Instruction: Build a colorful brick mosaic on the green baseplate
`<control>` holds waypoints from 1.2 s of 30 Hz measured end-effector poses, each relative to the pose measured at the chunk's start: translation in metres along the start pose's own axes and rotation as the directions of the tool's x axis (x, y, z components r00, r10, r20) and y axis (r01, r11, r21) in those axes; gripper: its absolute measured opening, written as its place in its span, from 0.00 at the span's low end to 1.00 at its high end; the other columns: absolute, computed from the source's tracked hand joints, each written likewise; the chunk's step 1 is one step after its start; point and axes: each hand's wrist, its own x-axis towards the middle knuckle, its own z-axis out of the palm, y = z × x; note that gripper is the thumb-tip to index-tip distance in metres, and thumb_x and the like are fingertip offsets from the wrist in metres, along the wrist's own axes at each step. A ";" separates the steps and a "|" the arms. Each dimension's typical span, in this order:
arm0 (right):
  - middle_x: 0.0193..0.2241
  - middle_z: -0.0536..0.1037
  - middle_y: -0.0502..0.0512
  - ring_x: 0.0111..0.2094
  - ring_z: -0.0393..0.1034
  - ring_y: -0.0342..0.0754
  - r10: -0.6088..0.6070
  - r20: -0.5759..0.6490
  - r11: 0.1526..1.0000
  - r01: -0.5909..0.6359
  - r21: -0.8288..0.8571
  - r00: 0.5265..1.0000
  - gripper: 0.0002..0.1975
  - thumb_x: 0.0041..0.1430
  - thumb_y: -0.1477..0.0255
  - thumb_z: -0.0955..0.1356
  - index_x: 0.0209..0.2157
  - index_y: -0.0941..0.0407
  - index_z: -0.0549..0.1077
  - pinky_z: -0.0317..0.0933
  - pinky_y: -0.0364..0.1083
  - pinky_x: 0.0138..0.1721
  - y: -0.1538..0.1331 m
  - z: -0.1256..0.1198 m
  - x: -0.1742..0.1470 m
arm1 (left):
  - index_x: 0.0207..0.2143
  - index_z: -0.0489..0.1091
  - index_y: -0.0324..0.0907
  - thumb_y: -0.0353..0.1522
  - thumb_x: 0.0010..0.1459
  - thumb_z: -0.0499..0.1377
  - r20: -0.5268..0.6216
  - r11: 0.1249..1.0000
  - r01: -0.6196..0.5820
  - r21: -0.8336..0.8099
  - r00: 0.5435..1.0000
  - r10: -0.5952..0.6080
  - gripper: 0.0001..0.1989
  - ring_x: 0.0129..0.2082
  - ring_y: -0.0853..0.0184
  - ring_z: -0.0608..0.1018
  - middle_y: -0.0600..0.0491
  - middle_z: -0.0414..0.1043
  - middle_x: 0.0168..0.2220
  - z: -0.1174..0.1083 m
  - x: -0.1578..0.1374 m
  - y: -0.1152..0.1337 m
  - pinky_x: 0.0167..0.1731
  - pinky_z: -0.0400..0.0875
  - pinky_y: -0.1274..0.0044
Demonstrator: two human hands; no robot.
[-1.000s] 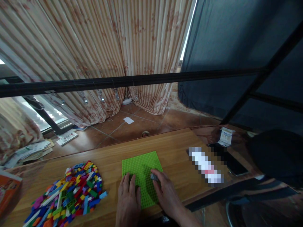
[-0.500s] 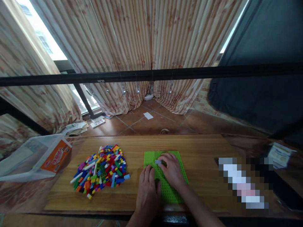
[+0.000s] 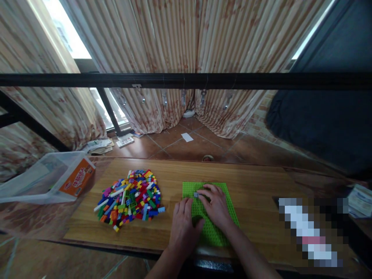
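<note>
A green studded baseplate (image 3: 215, 236) lies on the wooden board. Near its upper left part is a small grey toy brick (image 3: 196, 194), pinched at its right side by the thumb and fingertips of my right hand (image 3: 217, 205). Whether the brick is pressed onto the studs I cannot tell. My left hand (image 3: 184, 224) rests over the baseplate's left edge, just below the brick. Its fingers are stretched forward and the thumb stands apart, with nothing seen in it.
A heap of mixed toy bricks (image 3: 130, 199) lies to the left on the wooden board (image 3: 255, 209). Beyond it stands a clear plastic bin (image 3: 43, 195) with an orange label. A blurred-out object (image 3: 308, 232) is at the right, and a dark rail (image 3: 174, 80) crosses behind.
The view has tilted and shifted, so the whole scene sits differently in the picture. My left thumb has spread further from its fingers. My right hand stays at the grey brick.
</note>
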 end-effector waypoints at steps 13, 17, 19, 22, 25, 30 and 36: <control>0.47 0.72 0.52 0.51 0.61 0.54 -0.009 0.002 0.999 0.009 -0.046 1.000 0.08 0.60 0.66 0.67 0.37 0.44 0.79 0.54 0.55 0.52 -0.001 0.003 0.005 | 0.54 0.60 0.39 0.30 0.49 0.62 0.030 0.999 0.015 -0.045 0.999 -0.014 0.28 0.50 0.56 0.68 0.45 0.65 0.51 -0.005 0.000 0.004 0.51 0.66 0.60; 0.48 0.72 0.52 0.51 0.60 0.54 -0.014 0.015 0.998 0.015 -0.059 1.000 0.08 0.60 0.66 0.67 0.38 0.44 0.79 0.54 0.55 0.51 -0.003 0.001 0.005 | 0.53 0.60 0.39 0.30 0.49 0.62 0.049 0.998 0.030 -0.048 0.998 -0.027 0.28 0.51 0.55 0.67 0.45 0.65 0.52 -0.007 0.000 0.005 0.52 0.65 0.60; 0.48 0.72 0.52 0.51 0.60 0.54 -0.017 0.022 0.998 0.019 -0.061 1.000 0.08 0.60 0.67 0.67 0.38 0.44 0.79 0.54 0.55 0.52 -0.004 0.001 0.005 | 0.54 0.60 0.38 0.30 0.49 0.62 0.055 0.998 0.033 -0.052 0.998 -0.030 0.28 0.51 0.55 0.67 0.44 0.65 0.52 -0.007 0.001 0.005 0.52 0.65 0.60; 0.48 0.72 0.52 0.51 0.60 0.54 -0.011 0.021 0.998 0.012 -0.065 1.000 0.08 0.60 0.66 0.67 0.38 0.44 0.79 0.53 0.55 0.52 -0.005 0.000 0.005 | 0.54 0.60 0.39 0.30 0.49 0.62 0.056 0.998 0.030 -0.059 0.998 -0.027 0.28 0.51 0.54 0.67 0.45 0.64 0.52 -0.007 0.000 0.005 0.52 0.65 0.59; 0.48 0.72 0.52 0.51 0.60 0.54 -0.006 0.026 0.998 0.008 -0.069 1.000 0.08 0.60 0.66 0.67 0.38 0.44 0.80 0.53 0.55 0.53 -0.004 0.000 0.005 | 0.53 0.60 0.40 0.30 0.50 0.61 0.055 0.998 0.030 -0.058 0.998 -0.027 0.27 0.52 0.54 0.67 0.44 0.64 0.53 -0.006 0.000 0.005 0.52 0.64 0.58; 0.48 0.72 0.52 0.52 0.60 0.54 0.011 0.061 0.996 -0.006 -0.084 0.998 0.08 0.59 0.66 0.68 0.37 0.44 0.80 0.53 0.55 0.53 -0.006 -0.003 0.008 | 0.54 0.60 0.39 0.31 0.50 0.61 0.068 0.999 0.026 -0.033 0.997 -0.024 0.28 0.51 0.54 0.67 0.44 0.64 0.52 -0.006 0.000 0.004 0.52 0.64 0.59; 0.49 0.72 0.53 0.52 0.60 0.55 0.048 0.063 0.995 -0.042 -0.087 0.997 0.08 0.59 0.67 0.68 0.36 0.45 0.80 0.53 0.55 0.53 -0.011 -0.006 0.008 | 0.58 0.59 0.37 0.30 0.57 0.55 0.100 0.990 -0.053 0.133 0.994 0.040 0.26 0.50 0.56 0.67 0.43 0.65 0.52 -0.009 0.010 0.006 0.52 0.63 0.62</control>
